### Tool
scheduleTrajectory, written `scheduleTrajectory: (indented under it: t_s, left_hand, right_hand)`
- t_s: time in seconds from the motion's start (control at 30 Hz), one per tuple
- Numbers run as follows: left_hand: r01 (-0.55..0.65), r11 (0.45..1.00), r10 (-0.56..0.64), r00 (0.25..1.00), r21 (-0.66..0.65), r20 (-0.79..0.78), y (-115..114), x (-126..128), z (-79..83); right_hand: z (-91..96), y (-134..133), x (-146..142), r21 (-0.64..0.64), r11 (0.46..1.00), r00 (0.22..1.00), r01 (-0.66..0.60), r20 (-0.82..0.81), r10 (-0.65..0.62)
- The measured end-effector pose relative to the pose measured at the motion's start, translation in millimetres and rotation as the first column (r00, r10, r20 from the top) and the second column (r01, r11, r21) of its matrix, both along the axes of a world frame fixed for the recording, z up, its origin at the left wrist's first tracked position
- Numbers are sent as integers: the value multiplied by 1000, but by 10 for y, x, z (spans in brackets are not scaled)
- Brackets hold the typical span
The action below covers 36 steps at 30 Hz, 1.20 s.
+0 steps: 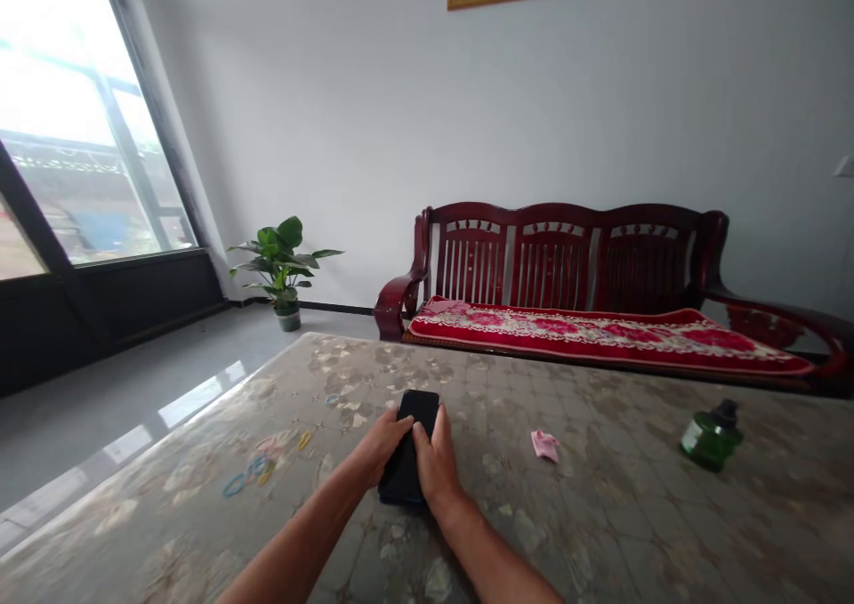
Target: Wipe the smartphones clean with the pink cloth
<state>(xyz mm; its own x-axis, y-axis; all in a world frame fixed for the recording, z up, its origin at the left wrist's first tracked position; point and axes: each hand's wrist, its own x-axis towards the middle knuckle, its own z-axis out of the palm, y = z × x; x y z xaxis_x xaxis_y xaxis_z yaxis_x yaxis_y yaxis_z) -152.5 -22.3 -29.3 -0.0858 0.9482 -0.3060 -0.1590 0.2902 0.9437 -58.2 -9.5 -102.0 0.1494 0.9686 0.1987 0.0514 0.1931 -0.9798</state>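
A black smartphone (404, 466) with a dark screen is held between my two hands over the patterned tabletop. My left hand (382, 444) grips its left edge, thumb lying over the screen. From the other side my right hand (437, 462) wraps the right edge, its thumb also on the glass near the middle. The fingers beneath the phone are hidden. Left of the hands lie several coloured hair ties (250, 473) in a loose group, with a yellow one (305, 440) apart from them. A small folded pink cloth (545, 446) rests to the right.
The table (600, 506) has a floral-patterned cover. A green bottle with a black top (713, 435) stands on its right side. Beyond the table are a dark red wooden bench (547, 257) with a red floral mat (567, 330) and a potted plant (284, 261). Windows line the left.
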Motion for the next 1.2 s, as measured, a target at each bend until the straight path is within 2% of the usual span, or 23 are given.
scheduleTrajectory:
  t_s: [0.23, 0.57, 0.7, 0.87, 1.0, 1.2]
  left_hand:
    - [43, 999, -44, 998, 6, 44, -36, -98, 15]
    - [79, 996, -84, 990, 49, 116, -58, -232, 56]
    - [76, 994, -82, 993, 75, 83, -43, -261, 63]
    - [17, 998, -17, 1000, 67, 3, 33, -296, 23]
    - [50, 997, -50, 999, 62, 1, 90, -344, 11]
    - [101, 994, -100, 994, 42, -34, 178, -380, -1]
  right_hand:
    - [13, -18, -74, -14, 998, 998, -56, -12, 56]
    - [23, 65, -200, -16, 999, 999, -40, 34, 41]
    - [16, 108, -271, -19, 999, 998, -34, 61, 35]
    - [-11, 177, -332, -22, 1000, 992, -11, 126, 14]
    - [-41, 238, -366, -21, 1000, 987, 2, 162, 2]
    - [-48, 305, -347, -56, 998, 998, -23, 50, 26]
